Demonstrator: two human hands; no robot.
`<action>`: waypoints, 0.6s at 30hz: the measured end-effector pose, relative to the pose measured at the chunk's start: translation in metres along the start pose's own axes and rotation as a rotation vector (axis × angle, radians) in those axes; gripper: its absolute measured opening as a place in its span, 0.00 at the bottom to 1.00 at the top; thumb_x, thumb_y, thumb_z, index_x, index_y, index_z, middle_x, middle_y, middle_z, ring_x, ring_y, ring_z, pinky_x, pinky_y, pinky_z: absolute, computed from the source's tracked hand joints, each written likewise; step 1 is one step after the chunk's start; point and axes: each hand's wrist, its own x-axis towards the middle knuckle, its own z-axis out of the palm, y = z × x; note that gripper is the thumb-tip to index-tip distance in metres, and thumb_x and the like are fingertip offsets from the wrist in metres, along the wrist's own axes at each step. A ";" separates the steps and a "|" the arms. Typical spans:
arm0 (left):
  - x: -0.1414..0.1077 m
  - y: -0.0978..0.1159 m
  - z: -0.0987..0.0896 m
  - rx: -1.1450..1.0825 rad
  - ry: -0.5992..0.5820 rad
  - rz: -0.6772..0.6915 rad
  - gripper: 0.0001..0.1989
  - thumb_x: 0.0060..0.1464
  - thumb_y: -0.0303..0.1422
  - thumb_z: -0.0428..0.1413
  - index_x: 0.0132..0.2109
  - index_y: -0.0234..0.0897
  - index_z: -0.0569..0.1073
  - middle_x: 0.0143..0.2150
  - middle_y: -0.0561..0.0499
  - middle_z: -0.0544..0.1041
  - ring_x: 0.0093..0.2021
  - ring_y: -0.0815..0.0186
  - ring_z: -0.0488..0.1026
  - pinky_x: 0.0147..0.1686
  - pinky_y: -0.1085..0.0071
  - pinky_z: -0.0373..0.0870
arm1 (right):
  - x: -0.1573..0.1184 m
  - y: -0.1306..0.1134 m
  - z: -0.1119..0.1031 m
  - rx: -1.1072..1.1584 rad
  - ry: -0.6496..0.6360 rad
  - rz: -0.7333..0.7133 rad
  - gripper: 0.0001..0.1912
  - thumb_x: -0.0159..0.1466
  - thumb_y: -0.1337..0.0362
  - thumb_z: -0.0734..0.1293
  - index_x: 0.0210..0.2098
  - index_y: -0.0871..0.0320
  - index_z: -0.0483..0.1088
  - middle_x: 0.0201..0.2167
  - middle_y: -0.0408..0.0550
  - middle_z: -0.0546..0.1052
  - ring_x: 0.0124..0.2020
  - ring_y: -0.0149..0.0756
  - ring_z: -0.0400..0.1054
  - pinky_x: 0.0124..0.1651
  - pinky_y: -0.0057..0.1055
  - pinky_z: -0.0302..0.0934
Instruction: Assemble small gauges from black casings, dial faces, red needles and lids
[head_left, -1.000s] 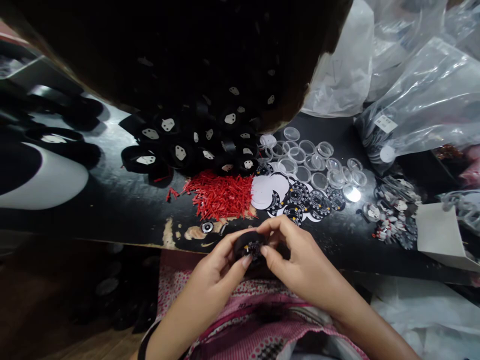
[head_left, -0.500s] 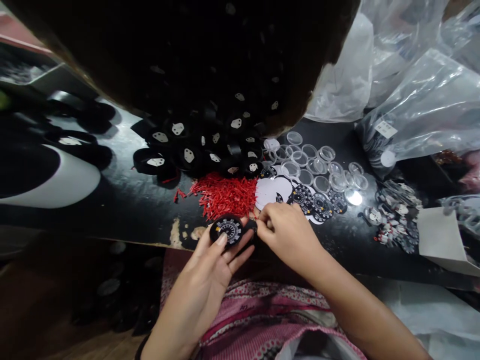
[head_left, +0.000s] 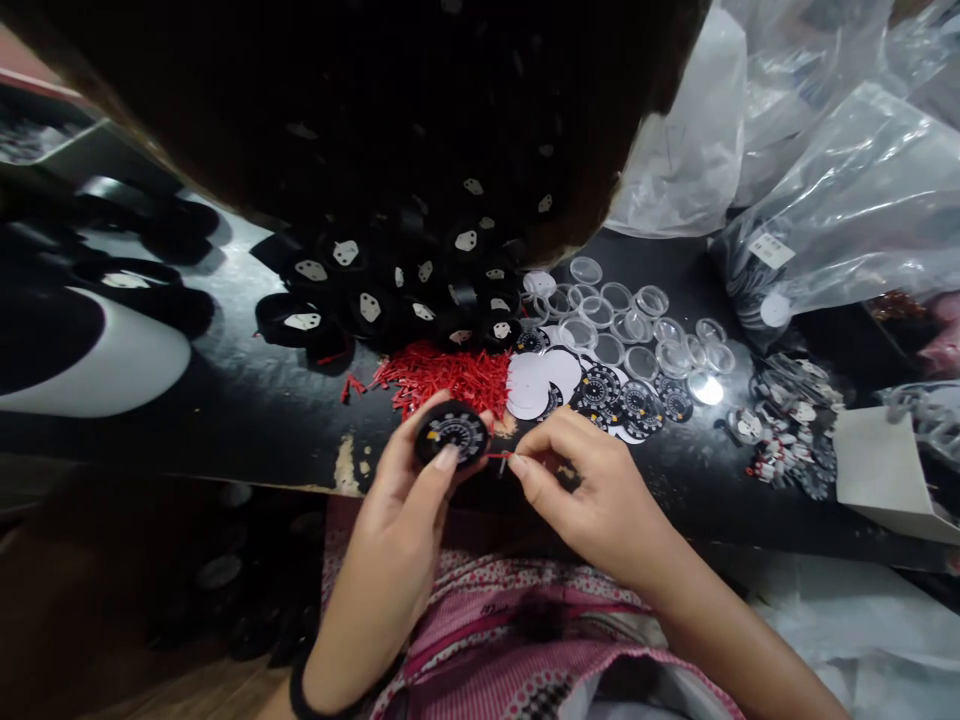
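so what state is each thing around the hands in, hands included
left hand, gripping the dial, thumb on its face
dial, face up
right hand, pinching a red strip
red strip, one end pinched
red pile, loose, heaped
clear covers, loose, some overlapping
loose dials, overlapping
black cups, heaped

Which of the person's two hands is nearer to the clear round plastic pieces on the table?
Right. The right hand is on the near side of the clear round plastic pieces, with printed dials between; the left hand is farther off, to their left and nearer the body.
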 end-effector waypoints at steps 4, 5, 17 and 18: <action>0.006 -0.008 0.007 -0.031 -0.154 -0.048 0.13 0.56 0.37 0.62 0.49 0.48 0.76 0.48 0.55 0.80 0.50 0.65 0.77 0.49 0.74 0.73 | -0.002 -0.002 0.000 -0.036 -0.004 0.033 0.07 0.68 0.68 0.64 0.32 0.57 0.68 0.30 0.41 0.70 0.35 0.32 0.64 0.40 0.31 0.53; 0.007 -0.011 0.008 -0.007 -0.171 -0.014 0.12 0.56 0.37 0.62 0.48 0.48 0.76 0.48 0.56 0.80 0.49 0.66 0.77 0.50 0.75 0.72 | -0.002 -0.002 0.000 -0.068 -0.006 0.044 0.07 0.68 0.68 0.64 0.32 0.57 0.68 0.30 0.41 0.70 0.34 0.32 0.64 0.40 0.31 0.52; -0.001 -0.008 0.007 0.166 -0.206 0.130 0.13 0.60 0.38 0.59 0.51 0.48 0.74 0.50 0.55 0.79 0.53 0.67 0.75 0.57 0.72 0.68 | -0.005 -0.003 -0.004 0.004 -0.002 0.053 0.09 0.68 0.67 0.64 0.30 0.57 0.66 0.28 0.39 0.71 0.33 0.31 0.64 0.40 0.31 0.51; -0.001 -0.008 0.008 0.173 -0.204 0.147 0.12 0.60 0.38 0.59 0.51 0.47 0.74 0.50 0.55 0.80 0.52 0.67 0.76 0.56 0.73 0.69 | -0.005 -0.003 -0.003 0.004 0.006 0.052 0.09 0.68 0.67 0.64 0.30 0.57 0.66 0.28 0.39 0.71 0.33 0.31 0.64 0.40 0.31 0.51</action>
